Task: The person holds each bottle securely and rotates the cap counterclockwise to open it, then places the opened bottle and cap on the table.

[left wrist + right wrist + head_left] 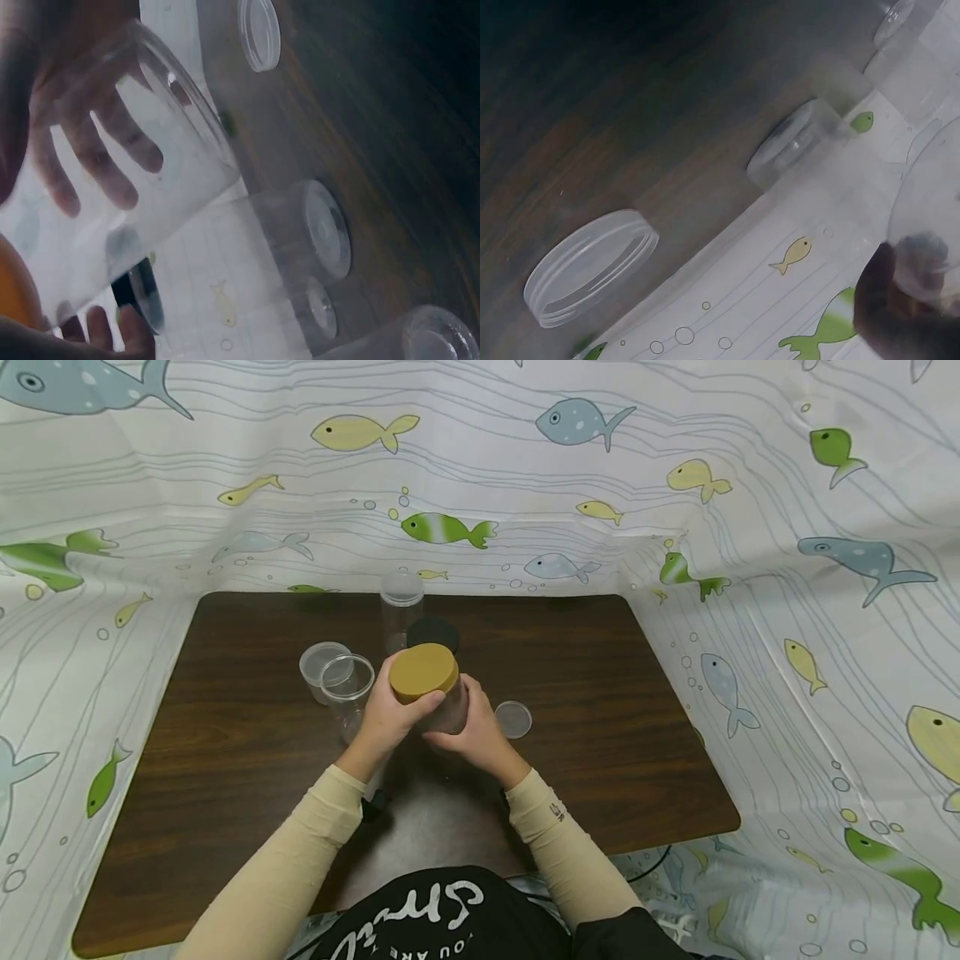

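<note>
White cloth (pixel 487 468) printed with fish surrounds a dark wood-grain table (pixel 600 693). The fingers of the left hand (pixel 386 714) curl round one side of a clear jar (pixel 447 718), the thumb lying across it just below the rim of its yellow lid (pixel 424 672). The right hand (pixel 482 731) grips the opposite side, its thumb pointing inward lower down. The left wrist view shows spread fingers through the clear wall. The jar is held off the table, in front of the person, lid uppermost and slightly tilted.

Just behind the yellow lid shows a black lid (pixel 435 632); what it sits on is mostly hidden. Beside the left hand stands an open clear jar (pixel 348 714), overlapping in view a clear container with a whitish lid (pixel 315 660). A loose clear lid (pixel 513 719) lies near the right hand. Farthest back stands a tall clear jar (pixel 397 627) with a pale top.
</note>
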